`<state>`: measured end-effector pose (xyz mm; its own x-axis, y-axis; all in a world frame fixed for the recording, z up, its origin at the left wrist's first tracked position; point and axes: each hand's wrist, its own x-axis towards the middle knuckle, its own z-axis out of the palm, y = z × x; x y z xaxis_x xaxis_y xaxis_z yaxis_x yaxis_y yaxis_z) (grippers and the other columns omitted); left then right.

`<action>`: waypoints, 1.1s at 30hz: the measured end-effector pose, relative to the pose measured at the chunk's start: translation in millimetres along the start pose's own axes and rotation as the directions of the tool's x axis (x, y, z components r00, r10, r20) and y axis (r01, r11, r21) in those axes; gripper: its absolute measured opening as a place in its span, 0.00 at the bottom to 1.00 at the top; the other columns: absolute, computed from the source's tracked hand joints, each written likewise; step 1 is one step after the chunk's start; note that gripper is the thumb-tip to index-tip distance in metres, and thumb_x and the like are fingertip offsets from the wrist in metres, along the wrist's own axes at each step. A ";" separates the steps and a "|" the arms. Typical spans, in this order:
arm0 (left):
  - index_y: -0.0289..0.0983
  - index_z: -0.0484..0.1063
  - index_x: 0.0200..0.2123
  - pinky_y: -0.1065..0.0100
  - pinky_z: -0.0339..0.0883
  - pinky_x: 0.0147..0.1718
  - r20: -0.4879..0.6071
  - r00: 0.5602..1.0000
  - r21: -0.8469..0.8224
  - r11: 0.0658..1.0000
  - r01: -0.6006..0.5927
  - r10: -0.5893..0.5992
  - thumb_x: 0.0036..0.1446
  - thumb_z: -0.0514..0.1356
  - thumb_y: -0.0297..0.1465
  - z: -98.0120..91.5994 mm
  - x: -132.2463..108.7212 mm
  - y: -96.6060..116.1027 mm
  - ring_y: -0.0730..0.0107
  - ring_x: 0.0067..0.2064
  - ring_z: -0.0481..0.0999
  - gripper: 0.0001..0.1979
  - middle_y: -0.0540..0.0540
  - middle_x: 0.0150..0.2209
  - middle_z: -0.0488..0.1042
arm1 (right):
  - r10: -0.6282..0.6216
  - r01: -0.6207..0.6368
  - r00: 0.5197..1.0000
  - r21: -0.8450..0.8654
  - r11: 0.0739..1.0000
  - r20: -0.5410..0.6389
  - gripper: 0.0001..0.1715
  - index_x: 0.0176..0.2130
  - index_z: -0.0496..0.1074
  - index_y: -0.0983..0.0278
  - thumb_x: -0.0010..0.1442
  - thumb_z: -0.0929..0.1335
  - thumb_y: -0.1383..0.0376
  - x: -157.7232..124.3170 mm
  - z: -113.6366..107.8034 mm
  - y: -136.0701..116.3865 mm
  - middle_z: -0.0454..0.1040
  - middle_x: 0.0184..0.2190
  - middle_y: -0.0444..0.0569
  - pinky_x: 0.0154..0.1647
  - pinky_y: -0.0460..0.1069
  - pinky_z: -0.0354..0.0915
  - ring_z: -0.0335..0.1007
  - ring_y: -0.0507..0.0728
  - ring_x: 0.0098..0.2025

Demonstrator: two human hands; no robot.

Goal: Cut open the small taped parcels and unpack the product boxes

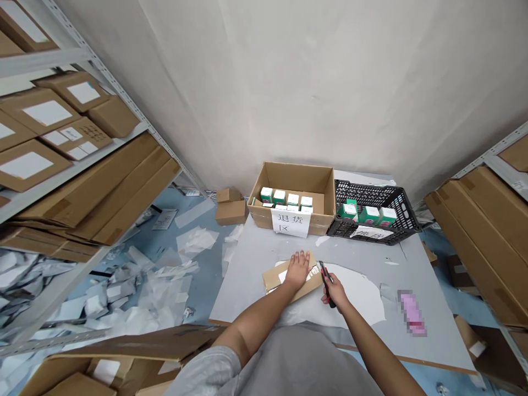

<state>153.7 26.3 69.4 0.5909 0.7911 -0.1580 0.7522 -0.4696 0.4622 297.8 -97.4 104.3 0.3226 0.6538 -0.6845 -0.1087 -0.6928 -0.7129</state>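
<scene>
A small brown cardboard box (272, 279) with a white label lies at a slant on the table in front of me. My left hand (297, 269) rests flat on its top, fingers stretched toward the far edge. In my right hand (336, 291) is a black utility knife (329, 286), gripped with its tip pointing away from me. The knife's tip is at the box's right end; whether it touches the cardboard I cannot tell. Under the box lies a white sheet (358, 294).
At the table's back stand an open carton (322, 223) and a black plastic crate (406, 234), both holding green-and-white boxes. A blurred pink item (411, 313) lies on the right of the table (437, 341). Shelves (119, 146) with cartons flank me. Scrap paper (165, 291) litters the floor.
</scene>
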 end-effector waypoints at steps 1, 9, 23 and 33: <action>0.42 0.56 0.77 0.42 0.45 0.75 0.000 1.000 0.003 1.000 -0.005 0.005 0.70 0.58 0.39 0.0 0.1 0.2 0.42 0.78 0.52 0.35 0.36 0.77 0.57 | 0.014 -0.014 1.000 -0.008 1.000 -0.005 0.24 0.52 0.65 0.57 0.69 0.64 0.43 -1.7 3.3 0.0 0.67 0.19 0.35 0.18 0.46 0.68 0.74 0.56 0.17; 0.44 0.58 0.76 0.42 0.47 0.75 -0.026 1.000 -0.025 1.000 -0.004 0.004 0.70 0.59 0.40 3.4 1.1 -3.7 0.42 0.77 0.56 0.35 0.35 0.76 0.60 | 0.014 -0.015 1.000 -0.084 0.996 -0.021 0.21 0.49 0.66 0.57 0.71 0.61 0.44 3.7 14.3 -7.9 0.67 0.18 0.37 0.19 0.48 0.69 0.76 0.58 0.18; 0.44 0.62 0.74 0.49 0.51 0.73 0.015 1.000 0.006 1.000 0.003 -0.003 0.69 0.62 0.42 -6.0 4.9 -6.1 0.44 0.73 0.62 0.34 0.35 0.73 0.63 | -0.002 0.005 1.000 -0.124 0.992 0.027 0.21 0.47 0.65 0.56 0.69 0.61 0.43 7.0 10.7 -11.8 0.66 0.16 0.36 0.17 0.47 0.63 0.72 0.58 0.16; 0.38 0.63 0.73 0.50 0.62 0.67 0.003 0.997 0.213 0.974 -0.079 0.080 0.72 0.59 0.44 -2.5 10.6 -10.0 0.45 0.67 0.70 0.32 0.31 0.70 0.68 | 0.015 -0.005 0.998 -0.157 0.988 0.068 0.19 0.48 0.66 0.57 0.70 0.63 0.46 13.9 -0.3 -21.2 0.65 0.15 0.35 0.16 0.46 0.60 0.68 0.56 0.13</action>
<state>151.8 40.3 65.3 0.6498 0.7501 -0.1229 0.7482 -0.6028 0.2771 304.9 -73.7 110.0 0.2560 0.6622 -0.7042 0.0391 -0.7350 -0.6769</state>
